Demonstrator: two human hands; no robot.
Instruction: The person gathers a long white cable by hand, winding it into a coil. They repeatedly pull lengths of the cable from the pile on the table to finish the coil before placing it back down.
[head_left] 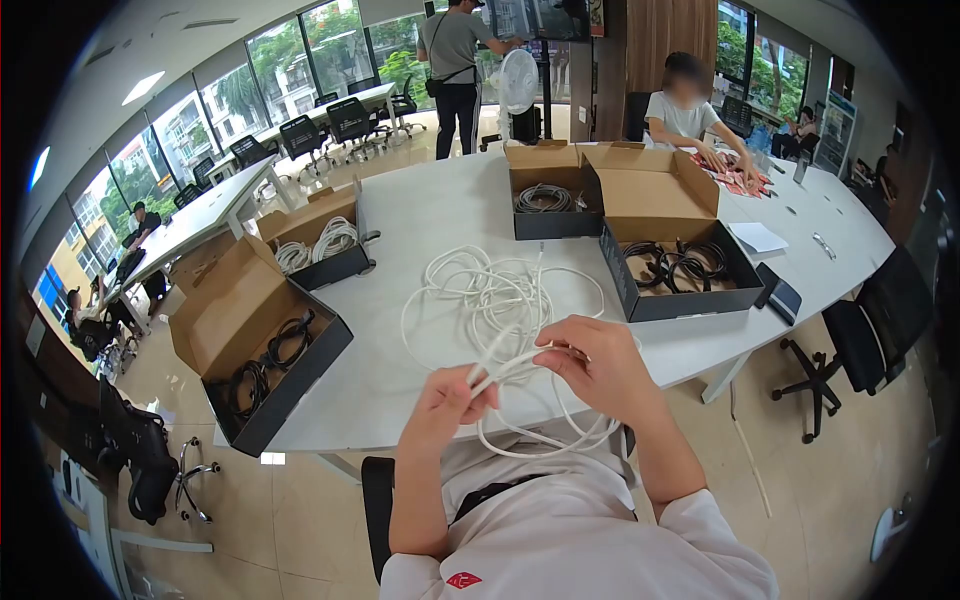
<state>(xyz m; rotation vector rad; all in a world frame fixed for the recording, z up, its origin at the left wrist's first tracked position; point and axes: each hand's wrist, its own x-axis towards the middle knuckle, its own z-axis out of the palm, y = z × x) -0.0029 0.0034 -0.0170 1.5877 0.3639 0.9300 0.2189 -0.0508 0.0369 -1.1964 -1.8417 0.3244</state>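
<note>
L grip [445, 402] is closed round strands of white cable [510, 367], R grip [600, 365] pinching the same cable close by. The rest's in a loose tangle on the bench [410, 215] just past both grips, w/ loops sagging below R grip. Looks light, bendy, prob. snag-prone; best pinched approx. where a strand leaves the tangle.
</note>
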